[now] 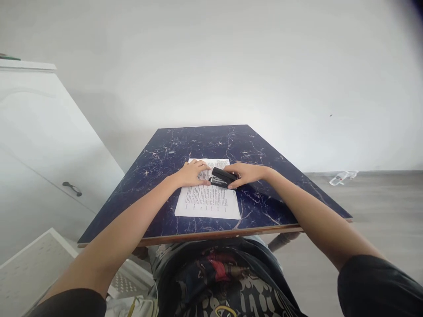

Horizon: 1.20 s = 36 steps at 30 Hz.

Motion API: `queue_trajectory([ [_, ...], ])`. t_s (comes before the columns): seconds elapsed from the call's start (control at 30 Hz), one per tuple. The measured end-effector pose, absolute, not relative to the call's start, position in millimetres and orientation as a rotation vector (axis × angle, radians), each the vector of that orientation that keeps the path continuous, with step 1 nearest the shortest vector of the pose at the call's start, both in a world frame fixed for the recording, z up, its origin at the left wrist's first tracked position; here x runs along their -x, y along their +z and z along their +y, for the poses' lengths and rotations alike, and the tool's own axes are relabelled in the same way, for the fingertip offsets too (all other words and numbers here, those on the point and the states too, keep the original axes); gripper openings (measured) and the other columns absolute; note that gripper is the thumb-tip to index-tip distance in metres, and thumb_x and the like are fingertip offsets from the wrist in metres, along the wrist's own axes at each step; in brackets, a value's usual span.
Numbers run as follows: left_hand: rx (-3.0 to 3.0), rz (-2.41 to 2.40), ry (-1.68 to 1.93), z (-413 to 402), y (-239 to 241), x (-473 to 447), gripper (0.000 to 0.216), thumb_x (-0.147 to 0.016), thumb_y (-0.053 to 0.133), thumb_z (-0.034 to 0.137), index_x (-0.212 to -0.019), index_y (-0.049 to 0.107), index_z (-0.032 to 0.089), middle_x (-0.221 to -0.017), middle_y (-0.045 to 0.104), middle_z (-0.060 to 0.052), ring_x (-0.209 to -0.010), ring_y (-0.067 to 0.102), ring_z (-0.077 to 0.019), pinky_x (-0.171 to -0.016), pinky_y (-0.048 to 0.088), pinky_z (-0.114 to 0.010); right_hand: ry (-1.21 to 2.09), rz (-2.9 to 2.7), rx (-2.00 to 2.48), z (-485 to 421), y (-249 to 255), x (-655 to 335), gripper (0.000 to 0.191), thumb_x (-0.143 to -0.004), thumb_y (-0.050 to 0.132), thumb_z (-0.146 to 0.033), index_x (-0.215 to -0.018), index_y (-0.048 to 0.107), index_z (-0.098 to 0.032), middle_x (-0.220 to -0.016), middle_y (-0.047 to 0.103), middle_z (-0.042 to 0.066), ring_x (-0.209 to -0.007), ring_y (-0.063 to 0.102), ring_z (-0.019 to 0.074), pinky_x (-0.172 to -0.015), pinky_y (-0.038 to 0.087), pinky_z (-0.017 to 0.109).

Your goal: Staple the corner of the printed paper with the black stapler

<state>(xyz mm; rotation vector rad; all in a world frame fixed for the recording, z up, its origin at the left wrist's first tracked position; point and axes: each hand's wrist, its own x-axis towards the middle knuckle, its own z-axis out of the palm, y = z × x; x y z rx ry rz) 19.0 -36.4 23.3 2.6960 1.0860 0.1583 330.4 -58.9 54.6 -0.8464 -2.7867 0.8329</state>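
Observation:
A black stapler [222, 177] lies over printed sheets of paper [207, 207] on the dark blue marbled table. My right hand [246, 173] grips the right end of the stapler, its thumb on the near side and its fingers on the far side. The two arms of the stapler look spread a little at the left end. My left hand [193, 173] rests on the upper left of the paper with its fingers stretched out. Its thumb reaches close to the stapler's left end; whether they touch, I cannot tell.
A small grey strip [171, 152] lies at the far left of the table [198, 141]. A white cabinet [49, 132] with a dark handle stands on the left. Clear plastic [343, 177] is on the floor at right, by the wall.

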Motion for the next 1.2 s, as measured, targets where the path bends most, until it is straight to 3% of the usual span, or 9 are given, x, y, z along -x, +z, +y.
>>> queue_trajectory([
  [0.1, -2.679, 1.195, 0.075, -47, 26, -29, 0.085, -0.088, 0.058, 0.081, -0.154, 0.058, 0.026, -0.165, 0.045, -0.016, -0.149, 0.038, -0.0479, -0.118, 0.033, -0.065, 0.69, -2.761, 0.858, -58, 50, -328, 0.036, -0.098, 0.066, -0.054, -0.091, 0.062, -0.02, -0.08, 0.062, 0.002, -0.065, 0.052, 0.0157, -0.062, 0.036, 0.032],
  [0.23, -2.712, 1.23, 0.05, -52, 23, -33, 0.092, -0.086, 0.06, 0.081, -0.155, 0.055, 0.021, -0.17, 0.038, -0.02, -0.15, 0.035, -0.0507, -0.117, 0.032, -0.068, 0.588, -2.545, 0.95, -49, 42, -327, 0.03, -0.099, 0.063, -0.05, -0.098, 0.061, -0.02, -0.089, 0.065, 0.005, -0.072, 0.055, 0.0187, -0.065, 0.038, 0.034],
  [0.43, -2.663, 1.189, 0.213, -44, 18, -27, 0.082, -0.081, 0.072, 0.074, -0.145, 0.063, 0.024, -0.16, 0.05, -0.018, -0.145, 0.042, -0.0478, -0.116, 0.035, -0.06, 0.525, -2.612, 0.913, -39, 34, -320, 0.027, -0.096, 0.066, -0.047, -0.099, 0.065, -0.02, -0.099, 0.068, 0.009, -0.083, 0.058, 0.0225, -0.072, 0.042, 0.036],
  [0.53, -2.627, 1.147, 0.292, -43, 18, -28, 0.079, -0.078, 0.077, 0.071, -0.138, 0.067, 0.021, -0.151, 0.057, -0.019, -0.14, 0.049, -0.047, -0.113, 0.04, -0.058, 0.68, -2.546, 0.906, -37, 38, -329, 0.039, -0.096, 0.068, -0.054, -0.114, 0.071, -0.02, -0.109, 0.071, 0.01, -0.088, 0.061, 0.0236, -0.076, 0.045, 0.038],
  [0.63, -2.6, 1.125, 0.335, -43, 19, -30, 0.08, -0.074, 0.081, 0.071, -0.134, 0.067, 0.019, -0.141, 0.062, -0.021, -0.13, 0.056, -0.0458, -0.107, 0.045, -0.058, 1.034, -2.395, 0.871, -34, 39, -345, 0.045, -0.1, 0.064, -0.054, -0.13, 0.072, -0.022, -0.126, 0.072, 0.012, -0.098, 0.063, 0.0248, -0.083, 0.048, 0.04],
  [0.83, -2.534, 1.177, 0.333, -42, 19, -32, 0.088, -0.072, 0.082, 0.073, -0.137, 0.062, 0.018, -0.14, 0.062, -0.021, -0.126, 0.059, -0.0441, -0.102, 0.048, -0.058, 1.526, -2.096, 0.876, -24, 23, -357, 0.05, -0.087, 0.08, -0.046, -0.131, 0.077, -0.022, -0.128, 0.074, 0.012, -0.096, 0.063, 0.0243, -0.079, 0.05, 0.039],
  [1.03, -2.468, 1.168, 0.387, -43, 20, -31, 0.084, -0.068, 0.087, 0.068, -0.132, 0.065, 0.018, -0.136, 0.065, -0.021, -0.12, 0.064, -0.041, -0.094, 0.052, -0.052, 1.506, -2.089, 0.914, -25, 24, -358, 0.05, -0.085, 0.083, -0.047, -0.129, 0.078, -0.024, -0.126, 0.075, 0.011, -0.097, 0.064, 0.0245, -0.083, 0.05, 0.041],
  [1.2, -2.468, 1.165, 0.402, -46, 22, -33, 0.081, -0.067, 0.089, 0.065, -0.129, 0.068, 0.018, -0.132, 0.067, -0.019, -0.12, 0.064, -0.0401, -0.097, 0.052, -0.053, 1.218, -2.146, 0.958, -31, 29, -354, 0.055, -0.089, 0.078, -0.056, -0.132, 0.077, -0.023, -0.134, 0.073, 0.014, -0.114, 0.065, 0.0318, -0.101, 0.049, 0.048],
])
